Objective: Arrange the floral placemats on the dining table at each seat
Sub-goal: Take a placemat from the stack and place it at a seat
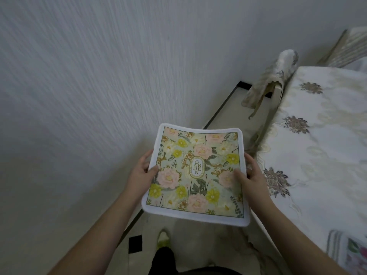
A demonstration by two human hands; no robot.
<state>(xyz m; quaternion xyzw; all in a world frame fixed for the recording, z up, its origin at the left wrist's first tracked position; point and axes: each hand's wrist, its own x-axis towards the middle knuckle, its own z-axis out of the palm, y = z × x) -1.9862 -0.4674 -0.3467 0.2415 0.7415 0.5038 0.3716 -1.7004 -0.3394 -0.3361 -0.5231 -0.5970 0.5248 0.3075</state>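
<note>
Both hands hold one floral placemat [195,173] in the air, over the floor [222,124] between the wall [99,76] and the dining table [321,147].

Left hand [142,171]: pinches the mat's left edge. Thumb lies on the printed top face, fingers curl under the white border. Forearm enters from lower left, bare, angled up toward the mat.

Right hand [251,175]: pinches the right edge the same way, thumb on top near a pink flower, fingers wrapped behind the border. Forearm enters from lower right, bare.

Mat: roughly square, white rim, green ground with pink and yellow flowers, an oval label in the middle reading "GARDEN" in split letters. It is held nearly flat, far edge bowed slightly, tilted toward the camera. It touches neither wall nor table.

Count:
- placemats in hand: 1, as far as can be told; no second layer shows at the edges.
- placemats on the table: part of 1 [349,253] at the lower right edge, flowered print with a striped border, cut off by the frame.
- hands: 2, both on the mat.
- chairs: 1 [278,80], fabric-covered back, at the table's far corner near the wall.

Table is covered by a cream cloth with embroidered grey-brown flowers. One foot in a light shoe [163,238] shows below the mat.
</note>
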